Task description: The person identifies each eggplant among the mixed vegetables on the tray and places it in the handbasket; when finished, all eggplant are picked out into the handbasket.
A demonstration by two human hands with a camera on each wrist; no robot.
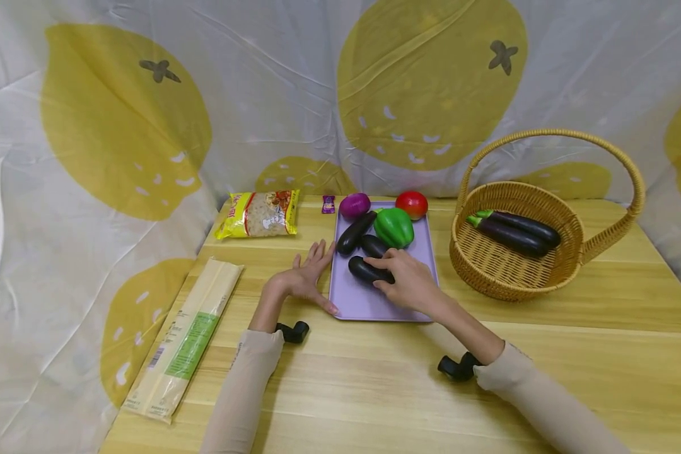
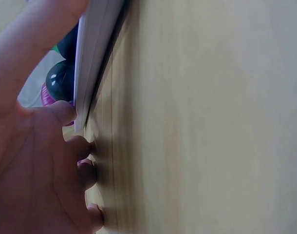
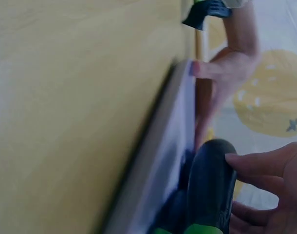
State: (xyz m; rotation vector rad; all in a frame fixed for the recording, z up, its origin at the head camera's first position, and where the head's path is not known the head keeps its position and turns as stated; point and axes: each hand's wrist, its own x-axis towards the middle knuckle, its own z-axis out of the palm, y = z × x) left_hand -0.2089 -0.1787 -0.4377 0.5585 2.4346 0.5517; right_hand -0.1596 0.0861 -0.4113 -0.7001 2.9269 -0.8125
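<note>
My right hand (image 1: 410,280) pinches a dark eggplant (image 1: 366,270) between thumb and fingers over the lilac tray (image 1: 354,306). In the right wrist view the eggplant (image 3: 209,183) shows its green stem end near the bottom. My left hand (image 1: 303,280) lies with spread fingers along the tray's left edge, its thumb at the near left corner. Two more eggplants (image 1: 356,233) lie on the tray, one partly hidden behind my right hand. Beside them sit a green bell pepper (image 1: 394,228), a purple onion-like vegetable (image 1: 354,205) and a red tomato (image 1: 412,205) at the far edge.
To the right stands a wicker basket (image 1: 462,261) with a tall handle, holding two eggplants (image 1: 513,233). A yellow food bag (image 1: 261,214) and a small purple packet (image 1: 328,204) lie behind on the left. A long noodle-like package (image 1: 187,340) lies at the left table edge.
</note>
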